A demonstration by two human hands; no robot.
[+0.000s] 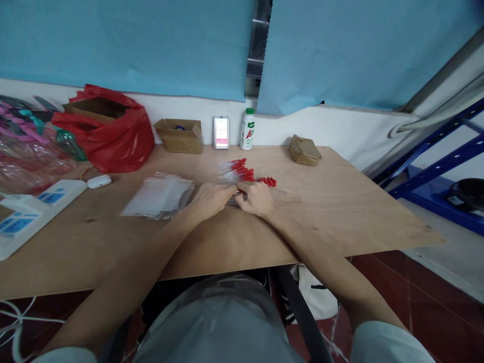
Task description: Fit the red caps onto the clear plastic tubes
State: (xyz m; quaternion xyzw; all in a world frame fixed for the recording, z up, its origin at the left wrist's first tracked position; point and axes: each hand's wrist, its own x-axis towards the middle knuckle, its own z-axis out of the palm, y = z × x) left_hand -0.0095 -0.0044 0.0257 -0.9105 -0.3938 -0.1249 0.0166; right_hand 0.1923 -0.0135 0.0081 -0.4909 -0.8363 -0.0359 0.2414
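My left hand (214,199) and my right hand (257,198) meet at the middle of the table, fingers curled in and closed. Between them show the thin metal shafts of a bunch of red-handled metal rods (233,200); my fingers hide most of it. Red handle ends (268,181) stick out just beyond my right hand. Behind the hands lies a loose pile of similar thin rods with red handles (242,171), their pale shafts pointing left. What kind of tool they are is too small to tell. Clear plastic bags (161,195) lie stacked left of my left hand.
Along the wall stand a red plastic bag (113,133) holding a carton, an open cardboard box (179,136), a phone (221,132), a white bottle (247,130) and a small brown package (305,150). A power strip (41,212) and white earbud case (99,181) lie left.
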